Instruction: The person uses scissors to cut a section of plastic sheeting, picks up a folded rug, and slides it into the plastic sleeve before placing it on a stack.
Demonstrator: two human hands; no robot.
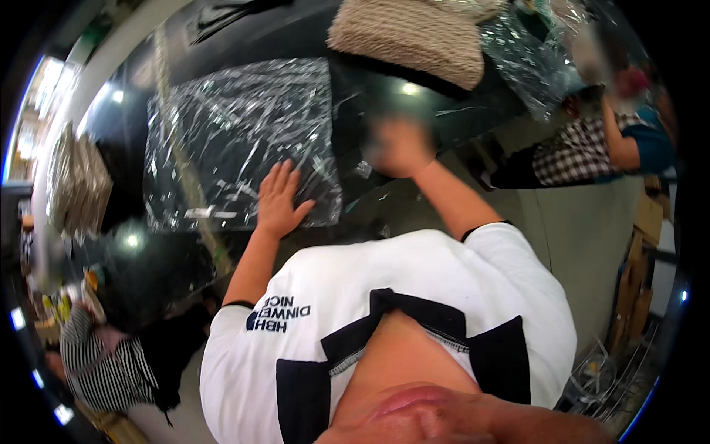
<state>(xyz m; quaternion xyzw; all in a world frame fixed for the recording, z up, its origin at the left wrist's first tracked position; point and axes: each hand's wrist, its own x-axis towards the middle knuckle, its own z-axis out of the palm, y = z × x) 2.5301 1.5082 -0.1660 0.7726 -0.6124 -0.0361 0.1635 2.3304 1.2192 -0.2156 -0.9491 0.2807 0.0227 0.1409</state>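
A large clear plastic bag (pixel 237 133) lies spread and wrinkled on the dark table (pixel 296 35). My left hand (pixel 279 198) rests flat on its near right part, fingers stretched out and holding nothing. To the right of the bag, my right hand (pixel 403 148) reaches over the table, apart from the bag. Its fingers are blurred, so I cannot make out whether they hold anything. Beyond both hands, a beige ribbed, fuzzy textile piece (pixel 407 41) with a dark lower edge lies at the far side.
Crumpled clear plastic (pixel 529 63) lies at the far right. A pile of plastic-wrapped beige items (pixel 78 181) sits at the left. One person in a striped top (pixel 111 374) is at the lower left, another in a checked apron (pixel 573 154) at the right. Cardboard (pixel 629 292) stands far right.
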